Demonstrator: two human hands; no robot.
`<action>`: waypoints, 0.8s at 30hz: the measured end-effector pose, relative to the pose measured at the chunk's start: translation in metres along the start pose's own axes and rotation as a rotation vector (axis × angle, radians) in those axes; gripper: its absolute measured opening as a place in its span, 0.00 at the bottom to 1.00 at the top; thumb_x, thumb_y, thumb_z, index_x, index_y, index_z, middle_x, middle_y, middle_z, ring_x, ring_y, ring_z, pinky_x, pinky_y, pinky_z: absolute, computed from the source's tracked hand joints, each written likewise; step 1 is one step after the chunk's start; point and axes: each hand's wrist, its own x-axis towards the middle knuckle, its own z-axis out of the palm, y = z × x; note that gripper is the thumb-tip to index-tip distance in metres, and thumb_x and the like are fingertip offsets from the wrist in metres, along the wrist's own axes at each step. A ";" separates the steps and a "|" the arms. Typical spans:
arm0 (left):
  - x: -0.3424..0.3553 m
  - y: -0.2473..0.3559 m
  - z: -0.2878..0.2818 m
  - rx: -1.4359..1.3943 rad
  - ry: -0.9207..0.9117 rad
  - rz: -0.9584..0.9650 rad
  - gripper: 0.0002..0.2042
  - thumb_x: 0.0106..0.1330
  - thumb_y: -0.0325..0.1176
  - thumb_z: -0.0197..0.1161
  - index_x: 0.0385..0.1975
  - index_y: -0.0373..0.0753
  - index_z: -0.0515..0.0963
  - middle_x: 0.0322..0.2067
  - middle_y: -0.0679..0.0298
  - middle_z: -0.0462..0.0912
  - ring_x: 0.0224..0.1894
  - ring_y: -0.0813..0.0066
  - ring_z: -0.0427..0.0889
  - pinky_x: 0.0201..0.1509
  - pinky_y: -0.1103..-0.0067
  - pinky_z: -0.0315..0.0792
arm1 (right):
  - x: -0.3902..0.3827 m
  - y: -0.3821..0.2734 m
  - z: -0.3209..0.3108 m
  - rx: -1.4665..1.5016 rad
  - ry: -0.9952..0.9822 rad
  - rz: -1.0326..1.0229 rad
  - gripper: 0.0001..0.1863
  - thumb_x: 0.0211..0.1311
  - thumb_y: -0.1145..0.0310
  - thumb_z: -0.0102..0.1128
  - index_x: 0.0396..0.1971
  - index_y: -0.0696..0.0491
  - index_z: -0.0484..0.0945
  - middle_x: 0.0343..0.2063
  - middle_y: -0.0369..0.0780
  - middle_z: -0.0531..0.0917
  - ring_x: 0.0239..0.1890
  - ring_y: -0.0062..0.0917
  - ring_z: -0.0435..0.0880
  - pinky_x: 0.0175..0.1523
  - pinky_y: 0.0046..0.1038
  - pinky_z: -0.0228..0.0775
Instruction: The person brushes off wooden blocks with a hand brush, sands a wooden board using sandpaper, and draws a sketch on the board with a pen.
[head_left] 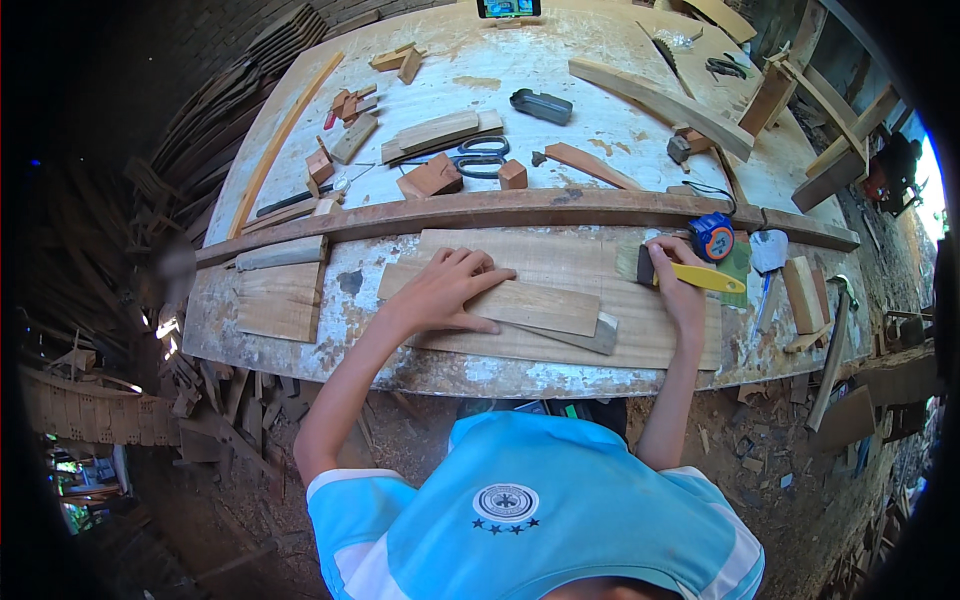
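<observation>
My left hand (450, 290) straddles a narrow pale board (548, 306), fingers over its far edge and thumb at its near one. Under that board, a thin grey-brown strip (590, 338) sticks out at an angle. Both rest on a wide wooden board (660, 338) lying flat near the table's front edge. My right hand (680, 292) is closed around a paintbrush with a yellow handle (712, 279), near its dark collar. The bristles point left over the wide board's right part. Just beyond that hand sits a blue tape measure (712, 238).
A long wooden beam (530, 210) crosses the table behind the boards. Beyond it lie scissors (482, 158), wood blocks (430, 178) and a dark plastic case (542, 105). A hammer (832, 350) is at the right edge, near upright wood pieces (803, 295). Another board (278, 300) lies left.
</observation>
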 end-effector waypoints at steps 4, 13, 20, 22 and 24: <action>0.005 0.009 -0.001 0.024 -0.012 0.009 0.35 0.53 0.58 0.61 0.60 0.47 0.66 0.46 0.57 0.70 0.49 0.59 0.70 0.55 0.69 0.63 | 0.001 0.001 0.001 0.000 0.002 0.012 0.10 0.62 0.63 0.58 0.36 0.55 0.78 0.28 0.34 0.80 0.31 0.15 0.75 0.38 0.20 0.67; 0.006 0.014 0.005 0.088 0.090 0.083 0.33 0.56 0.58 0.58 0.59 0.46 0.67 0.42 0.59 0.72 0.46 0.63 0.71 0.53 0.69 0.65 | -0.073 -0.016 0.040 0.537 0.482 0.163 0.24 0.72 0.50 0.35 0.45 0.56 0.70 0.42 0.39 0.74 0.47 0.24 0.72 0.54 0.25 0.62; 0.011 0.014 0.007 0.110 0.203 0.161 0.32 0.55 0.57 0.59 0.55 0.41 0.70 0.41 0.60 0.73 0.44 0.64 0.72 0.50 0.71 0.67 | -0.065 -0.024 0.057 0.626 0.331 0.245 0.24 0.72 0.48 0.34 0.45 0.55 0.69 0.41 0.38 0.71 0.46 0.23 0.71 0.55 0.26 0.61; 0.013 0.018 0.010 0.088 0.206 0.175 0.32 0.55 0.57 0.59 0.55 0.40 0.70 0.42 0.60 0.73 0.44 0.64 0.72 0.50 0.71 0.67 | -0.067 -0.023 0.058 0.636 0.321 0.273 0.24 0.72 0.49 0.34 0.45 0.55 0.69 0.40 0.38 0.72 0.45 0.22 0.71 0.54 0.26 0.61; 0.019 0.019 0.011 0.069 0.213 0.185 0.32 0.55 0.56 0.60 0.54 0.39 0.70 0.42 0.60 0.73 0.45 0.64 0.72 0.50 0.71 0.68 | -0.069 -0.016 0.059 0.544 0.290 0.205 0.24 0.72 0.49 0.33 0.44 0.55 0.70 0.40 0.37 0.72 0.45 0.22 0.71 0.53 0.25 0.62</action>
